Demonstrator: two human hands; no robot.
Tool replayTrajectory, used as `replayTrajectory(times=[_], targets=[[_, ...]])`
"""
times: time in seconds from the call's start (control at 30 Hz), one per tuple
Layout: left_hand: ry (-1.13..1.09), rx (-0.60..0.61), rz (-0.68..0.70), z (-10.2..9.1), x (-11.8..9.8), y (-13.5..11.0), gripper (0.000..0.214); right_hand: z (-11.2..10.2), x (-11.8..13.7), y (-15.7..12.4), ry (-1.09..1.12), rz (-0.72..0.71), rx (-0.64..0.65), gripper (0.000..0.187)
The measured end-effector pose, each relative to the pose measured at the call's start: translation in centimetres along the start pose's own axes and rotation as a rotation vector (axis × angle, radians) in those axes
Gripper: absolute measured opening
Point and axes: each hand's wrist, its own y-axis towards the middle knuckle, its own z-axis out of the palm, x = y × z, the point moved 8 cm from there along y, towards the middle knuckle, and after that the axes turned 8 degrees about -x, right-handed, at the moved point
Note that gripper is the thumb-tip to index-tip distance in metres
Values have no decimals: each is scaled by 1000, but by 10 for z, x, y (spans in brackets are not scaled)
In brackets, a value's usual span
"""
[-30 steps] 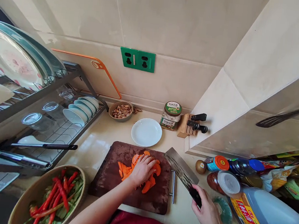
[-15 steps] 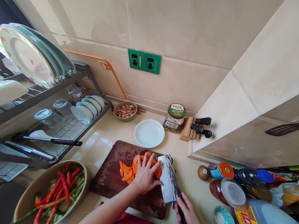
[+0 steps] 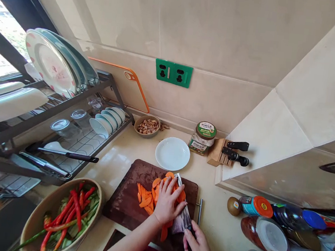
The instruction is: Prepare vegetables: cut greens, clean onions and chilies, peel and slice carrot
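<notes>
My left hand point(image 3: 168, 205) lies on a pile of orange carrot slices point(image 3: 149, 198), its fingers stretched out and apart. Beneath the carrot is a dark brown cutting board point(image 3: 128, 185). My right hand point(image 3: 199, 244) is wrapped round the black handle of a cleaver point(image 3: 182, 222). The blade stands close along the right side of the pile, by my left thumb, and part of it is hidden by that hand. Thin carrot strips lie left of the hand, and rounder slices show above and below it. A white plate point(image 3: 172, 153) sits just behind the board.
At the left, a bowl of red chillies and green pieces point(image 3: 97, 210) stands before a dish rack point(image 3: 91, 155). Along the wall are a bowl of garlic point(image 3: 147, 126), a jar point(image 3: 203, 137) and a knife block point(image 3: 217, 152). Bottles and jars point(image 3: 264, 233) crowd the right.
The cleaver has moved left from beside the pile to close against the carrot, its blade turned more edge-on. My left hand stays on the slices. The view has shifted slightly.
</notes>
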Motion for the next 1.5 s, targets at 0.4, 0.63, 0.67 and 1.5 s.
replayTrajectory(times=[0.4, 0.63, 0.67, 1.5], targets=[[-73, -16, 12, -15, 11, 117, 49, -2, 97, 58, 128, -39, -2, 44], [-117, -17, -96, 27, 79, 163, 43, 5, 138, 123, 28, 7, -60, 42], [-113, -18, -108, 32, 86, 164, 42, 4, 139, 126, 15, 22, -70, 41], [-223, 348, 692, -32, -7, -49, 48, -83, -14, -26, 9, 146, -217, 44]])
